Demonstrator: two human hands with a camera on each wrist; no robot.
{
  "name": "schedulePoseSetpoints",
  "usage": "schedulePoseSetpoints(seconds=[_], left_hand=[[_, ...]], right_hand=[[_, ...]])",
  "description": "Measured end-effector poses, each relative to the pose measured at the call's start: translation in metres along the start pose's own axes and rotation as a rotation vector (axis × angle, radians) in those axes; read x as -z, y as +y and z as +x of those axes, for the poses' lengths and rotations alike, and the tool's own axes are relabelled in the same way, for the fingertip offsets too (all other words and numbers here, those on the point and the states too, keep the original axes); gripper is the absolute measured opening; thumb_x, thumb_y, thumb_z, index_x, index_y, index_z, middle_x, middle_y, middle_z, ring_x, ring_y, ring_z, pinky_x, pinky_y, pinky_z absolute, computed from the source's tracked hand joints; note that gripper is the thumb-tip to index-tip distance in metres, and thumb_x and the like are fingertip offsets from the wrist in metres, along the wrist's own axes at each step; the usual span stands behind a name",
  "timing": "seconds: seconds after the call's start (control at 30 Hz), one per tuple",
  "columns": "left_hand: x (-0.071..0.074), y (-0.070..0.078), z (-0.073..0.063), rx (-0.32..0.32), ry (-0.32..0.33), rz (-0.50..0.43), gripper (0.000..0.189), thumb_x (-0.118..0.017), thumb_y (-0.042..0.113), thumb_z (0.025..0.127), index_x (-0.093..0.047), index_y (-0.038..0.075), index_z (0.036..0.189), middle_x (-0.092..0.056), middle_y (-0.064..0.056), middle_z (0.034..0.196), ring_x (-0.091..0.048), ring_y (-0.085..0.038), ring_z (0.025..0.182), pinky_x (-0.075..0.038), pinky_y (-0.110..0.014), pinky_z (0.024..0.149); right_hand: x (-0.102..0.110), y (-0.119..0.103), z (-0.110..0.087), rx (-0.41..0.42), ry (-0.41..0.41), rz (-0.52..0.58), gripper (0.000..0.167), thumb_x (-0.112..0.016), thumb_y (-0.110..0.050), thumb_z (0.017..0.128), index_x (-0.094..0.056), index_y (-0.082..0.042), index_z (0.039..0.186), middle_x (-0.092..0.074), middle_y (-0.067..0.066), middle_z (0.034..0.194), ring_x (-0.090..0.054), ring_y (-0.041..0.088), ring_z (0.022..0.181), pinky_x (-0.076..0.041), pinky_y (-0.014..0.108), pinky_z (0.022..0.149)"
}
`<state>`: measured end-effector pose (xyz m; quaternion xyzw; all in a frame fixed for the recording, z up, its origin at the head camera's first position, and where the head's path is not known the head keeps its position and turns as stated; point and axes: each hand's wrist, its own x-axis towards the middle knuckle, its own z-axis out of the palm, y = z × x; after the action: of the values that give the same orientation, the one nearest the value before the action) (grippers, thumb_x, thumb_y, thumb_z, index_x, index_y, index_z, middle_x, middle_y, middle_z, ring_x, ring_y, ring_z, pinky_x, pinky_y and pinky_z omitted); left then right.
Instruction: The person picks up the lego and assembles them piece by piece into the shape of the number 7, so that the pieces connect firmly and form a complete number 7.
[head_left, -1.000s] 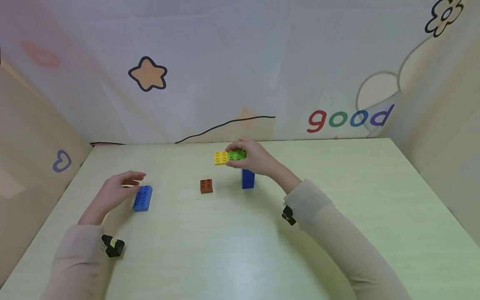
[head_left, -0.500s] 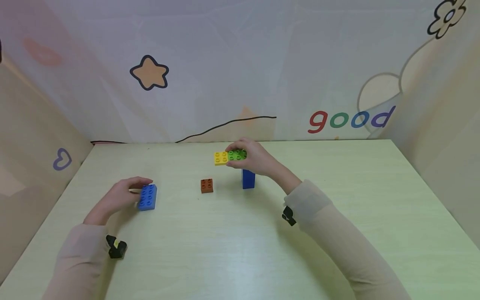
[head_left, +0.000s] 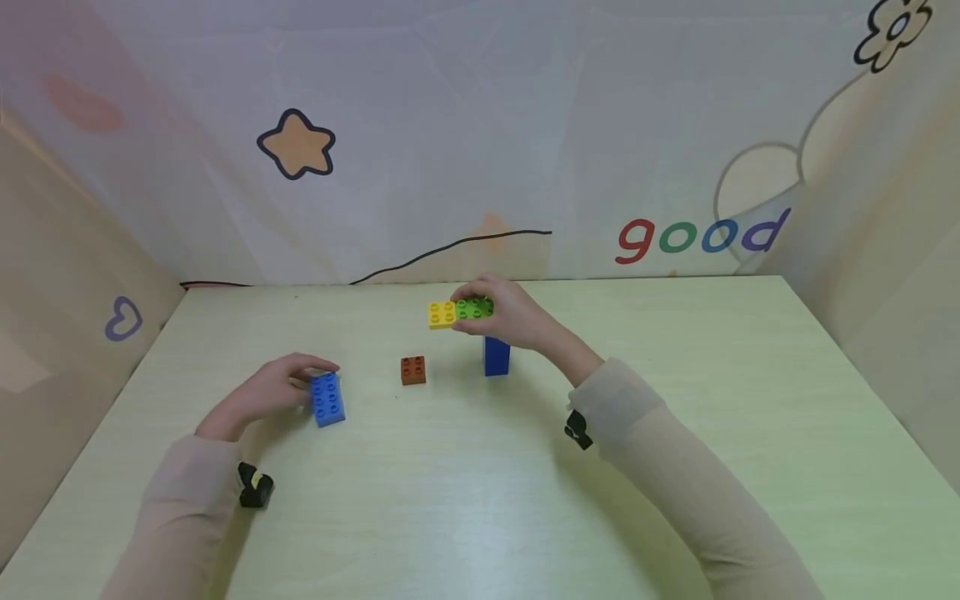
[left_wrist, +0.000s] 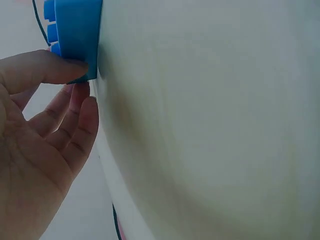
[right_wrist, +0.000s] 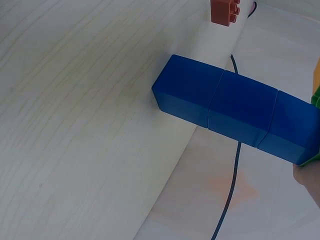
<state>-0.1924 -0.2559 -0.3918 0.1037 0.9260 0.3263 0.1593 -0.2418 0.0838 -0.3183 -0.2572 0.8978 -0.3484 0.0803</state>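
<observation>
My left hand point(head_left: 273, 387) pinches a long blue toy brick point(head_left: 327, 400) at the left, studs up, low over the table. In the left wrist view the thumb lies against the end of this blue brick point(left_wrist: 80, 30), and part of the fingers is hidden behind it. Farther back, my right hand point(head_left: 510, 315) grips a green toy brick point(head_left: 472, 309) from both sides. A yellow brick point(head_left: 442, 315) sits at its left end. Underneath stands a column of blue bricks point(head_left: 497, 358); the right wrist view shows three blue blocks point(right_wrist: 215, 100) stacked under the green one.
A small brown brick point(head_left: 413, 370) with studs up lies on the pale table point(head_left: 450, 500) between the two hands. Behind the table hangs a printed cloth point(head_left: 420, 150), which also closes off both sides.
The left hand has taken hold of the long blue brick and moved it right, turning it slightly. My right hand, with the green and yellow bricks, stays in place.
</observation>
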Motion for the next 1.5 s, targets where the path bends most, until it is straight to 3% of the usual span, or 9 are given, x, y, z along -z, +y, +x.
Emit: schedulePoseSetpoints(seconds=[0.3,0.5,0.7,0.8,0.97,1.2,1.5], left_hand=[[-0.007,0.010,0.005,-0.081,-0.088,-0.011,0.055,-0.048,-0.014,0.080,-0.057,0.005,0.131,-0.042,-0.029,0.140,-0.048,-0.042,0.116,-0.048,-0.051,0.094],[-0.010,0.016,0.005,-0.048,-0.104,-0.022,0.045,-0.058,-0.009,0.078,-0.060,0.004,0.121,-0.049,-0.024,0.132,-0.053,-0.037,0.110,-0.050,-0.039,0.085],[-0.012,0.016,0.007,0.040,-0.109,0.001,0.040,-0.070,0.012,0.084,-0.056,0.007,0.121,-0.055,-0.023,0.128,-0.052,-0.038,0.116,-0.048,-0.052,0.096],[-0.010,0.016,0.006,0.037,-0.073,-0.015,0.042,-0.071,0.018,0.084,-0.055,0.007,0.122,-0.057,-0.022,0.127,-0.053,-0.038,0.117,-0.048,-0.052,0.097],[-0.002,0.024,0.003,-0.021,0.054,-0.096,0.046,-0.070,0.017,0.086,-0.053,0.004,0.126,-0.057,-0.023,0.128,-0.055,-0.039,0.119,-0.050,-0.050,0.097],[0.005,0.056,0.005,-0.021,0.190,-0.252,0.053,-0.067,0.024,0.090,-0.046,0.008,0.135,-0.050,-0.019,0.138,-0.053,-0.037,0.125,-0.049,-0.050,0.101],[-0.005,0.100,0.020,-0.081,0.283,-0.459,0.051,-0.066,0.016,0.090,-0.046,0.010,0.137,-0.048,-0.015,0.140,-0.054,-0.034,0.125,-0.048,-0.044,0.102]], right_hand=[[0.000,0.001,0.001,-0.007,0.001,0.011,0.038,-0.070,-0.021,0.087,-0.063,-0.007,0.121,-0.056,0.011,0.120,-0.053,0.023,0.102,-0.052,0.032,0.088],[-0.001,0.000,0.001,0.002,0.002,0.011,0.037,-0.070,-0.020,0.087,-0.063,-0.006,0.121,-0.057,0.012,0.120,-0.053,0.023,0.101,-0.052,0.033,0.088],[-0.001,-0.001,0.001,-0.007,-0.004,0.012,0.038,-0.070,-0.021,0.087,-0.062,-0.007,0.121,-0.056,0.011,0.122,-0.053,0.023,0.102,-0.052,0.033,0.089],[-0.002,-0.001,0.002,-0.013,-0.009,0.014,0.038,-0.070,-0.021,0.087,-0.062,-0.008,0.122,-0.056,0.011,0.122,-0.052,0.023,0.103,-0.052,0.033,0.090],[-0.003,0.000,0.002,-0.015,-0.008,0.014,0.038,-0.070,-0.022,0.087,-0.063,-0.008,0.121,-0.056,0.011,0.122,-0.052,0.023,0.103,-0.052,0.033,0.090],[-0.003,0.001,0.002,-0.013,-0.006,0.003,0.037,-0.071,-0.021,0.087,-0.063,-0.008,0.121,-0.056,0.011,0.122,-0.052,0.023,0.103,-0.052,0.033,0.089],[-0.002,0.000,0.002,-0.019,-0.013,0.008,0.037,-0.070,-0.021,0.087,-0.062,-0.008,0.121,-0.055,0.012,0.126,-0.052,0.025,0.105,-0.053,0.034,0.091]])
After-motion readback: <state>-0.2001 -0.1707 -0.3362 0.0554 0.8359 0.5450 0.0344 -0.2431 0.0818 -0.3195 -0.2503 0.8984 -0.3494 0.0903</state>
